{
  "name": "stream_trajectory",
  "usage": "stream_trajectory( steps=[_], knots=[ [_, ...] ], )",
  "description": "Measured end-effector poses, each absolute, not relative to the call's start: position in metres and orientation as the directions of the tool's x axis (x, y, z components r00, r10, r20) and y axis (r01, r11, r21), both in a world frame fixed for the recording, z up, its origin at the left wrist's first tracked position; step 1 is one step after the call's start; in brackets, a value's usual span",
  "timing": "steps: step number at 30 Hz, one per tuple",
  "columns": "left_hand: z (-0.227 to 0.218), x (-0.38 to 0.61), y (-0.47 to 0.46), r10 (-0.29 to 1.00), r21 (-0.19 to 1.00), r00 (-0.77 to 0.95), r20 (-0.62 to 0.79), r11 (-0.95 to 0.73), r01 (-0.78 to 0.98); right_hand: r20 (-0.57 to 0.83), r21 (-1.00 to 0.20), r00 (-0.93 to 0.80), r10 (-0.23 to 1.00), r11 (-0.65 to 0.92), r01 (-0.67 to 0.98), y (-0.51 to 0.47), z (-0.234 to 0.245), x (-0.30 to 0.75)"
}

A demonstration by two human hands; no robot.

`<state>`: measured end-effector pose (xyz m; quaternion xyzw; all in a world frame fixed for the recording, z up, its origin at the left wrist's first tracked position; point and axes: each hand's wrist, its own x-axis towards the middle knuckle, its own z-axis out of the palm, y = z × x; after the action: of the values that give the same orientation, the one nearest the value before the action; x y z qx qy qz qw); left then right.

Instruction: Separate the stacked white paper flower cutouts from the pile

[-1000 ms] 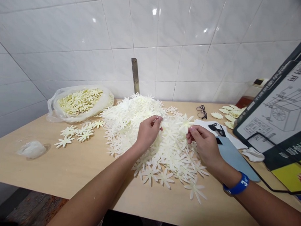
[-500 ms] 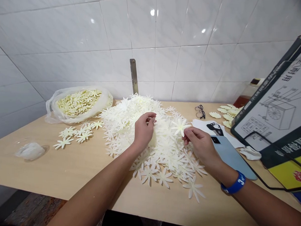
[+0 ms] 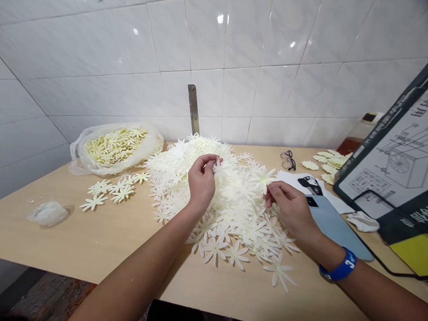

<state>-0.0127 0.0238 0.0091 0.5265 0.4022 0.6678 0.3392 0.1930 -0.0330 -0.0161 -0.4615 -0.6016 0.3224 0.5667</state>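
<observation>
A large heap of flat white flower cutouts (image 3: 233, 225) covers the middle of the table. Over its upper part, my left hand (image 3: 202, 182) pinches a white flower cutout (image 3: 219, 169) between thumb and fingers. My right hand (image 3: 289, 204), with a blue wristband (image 3: 340, 266) on its wrist, is at the heap's right side. Its closed fingertips hold a pale yellow-centred flower cutout (image 3: 263, 178) by a petal, raised above the heap. Whether that flower is one layer or several stacked, I cannot tell.
A plastic bag (image 3: 81, 153) of yellowish flower cutouts stands back left, with several loose flowers (image 3: 122, 194) before it. A small clear bag (image 3: 49, 214) lies far left. On the right are glasses (image 3: 287, 160), a light-blue phone (image 3: 337, 228), scalloped cutouts (image 3: 329, 163) and a leaning printed box (image 3: 400, 172).
My left hand has closed on a white flower cutout from the heap, its fingers lifting slightly. My right hand still holds its flower. The view has shifted a little to the left.
</observation>
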Motion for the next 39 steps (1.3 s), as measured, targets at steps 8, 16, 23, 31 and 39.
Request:
stream_trajectory(
  steps=[8,16,23,31,39],
  knots=[
    [0.009,-0.014,0.015,0.556,0.438,0.145,0.818,-0.766,0.470,0.361,-0.910,0.022,0.932,0.347,0.225,-0.033,-0.017,0.192],
    [0.001,0.005,-0.001,0.499,0.345,0.456,0.736,-0.858,0.382,0.369,-0.893,-0.086,0.926,0.379,0.242,-0.035,-0.019,0.189],
    [0.000,0.004,0.000,0.549,0.449,0.458,0.699,-0.836,0.317,0.370,-0.877,-0.143,0.918,0.396,0.271,-0.035,-0.019,0.190],
    [0.008,0.010,-0.007,0.767,0.774,0.309,0.562,-0.619,0.129,0.368,-0.871,-0.147,0.918,0.396,0.291,-0.037,-0.016,0.189],
    [0.007,0.004,0.010,0.975,0.958,-0.008,0.221,-0.219,-0.184,0.385,-0.884,-0.027,0.923,0.377,0.275,-0.035,-0.018,0.191]
  ],
)
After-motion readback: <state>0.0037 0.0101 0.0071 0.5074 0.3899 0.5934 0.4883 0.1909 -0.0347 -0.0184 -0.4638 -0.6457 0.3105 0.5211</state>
